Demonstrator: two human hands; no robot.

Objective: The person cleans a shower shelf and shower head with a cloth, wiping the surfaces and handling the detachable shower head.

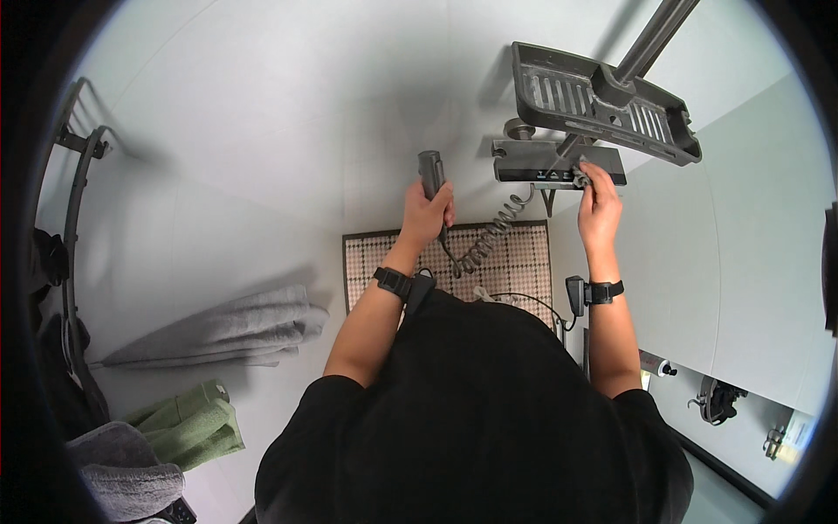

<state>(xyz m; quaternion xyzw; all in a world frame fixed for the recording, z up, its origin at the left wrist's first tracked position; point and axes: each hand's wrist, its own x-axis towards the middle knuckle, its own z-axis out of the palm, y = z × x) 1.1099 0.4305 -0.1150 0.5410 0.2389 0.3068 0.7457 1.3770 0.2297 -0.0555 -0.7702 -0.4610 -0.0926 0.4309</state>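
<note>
Sprayer (429,168) here, dark, smooth and tube-shaped, and I've got the left hand (428,212) wrapped round its lower part, the head pointing away from the body. Springy loops of coiled hose (493,234) stretch right, over a checked, dark-edged mat (362,262). Over to my right hand (599,207): arm reaching forward, fingers pinched together on a small, crumpled grey cloth (580,178), right at the front edge of a long, dark box (604,162). Above that, I see a slotted, hard-looking tray (559,120) on a round pole (656,39).
</note>
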